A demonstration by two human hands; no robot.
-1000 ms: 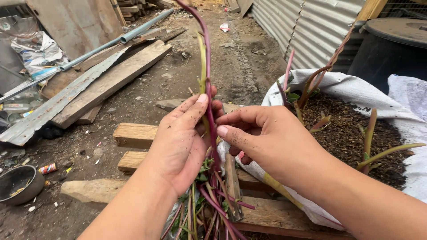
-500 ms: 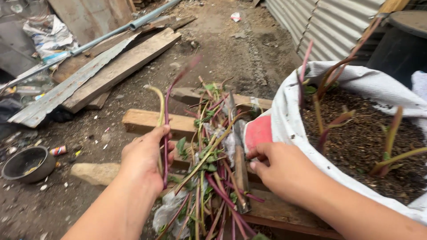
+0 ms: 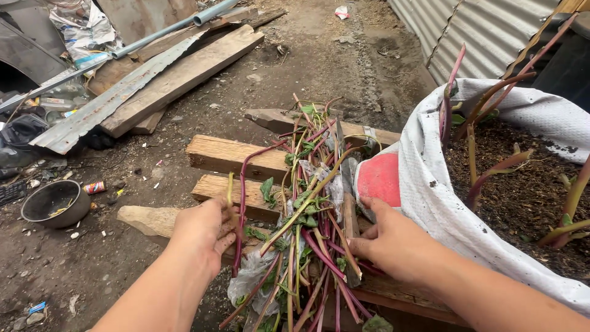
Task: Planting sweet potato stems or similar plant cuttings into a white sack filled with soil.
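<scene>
My left hand (image 3: 200, 237) is closed around two long plant stems (image 3: 241, 197), one purple and one yellow-green, held low beside a heap of cut stems (image 3: 307, 215) with purple stalks and green leaves. The heap lies on wooden planks (image 3: 227, 157). My right hand (image 3: 393, 246) rests on the right side of the heap, fingers on the wooden handle of a knife (image 3: 350, 224) lying among the stems. Whether it grips the handle is unclear.
A large white sack (image 3: 430, 184) full of dark soil with planted stems (image 3: 485, 175) stands at the right. Corrugated metal wall (image 3: 485, 37) behind it. Boards, a metal sheet and a pipe (image 3: 153, 37) lie at upper left; a dark bowl (image 3: 52, 203) sits on the dirt.
My left hand has lowered the two stems from in front of my face to the heap. My right hand let go of them and dropped to the knife handle.
</scene>
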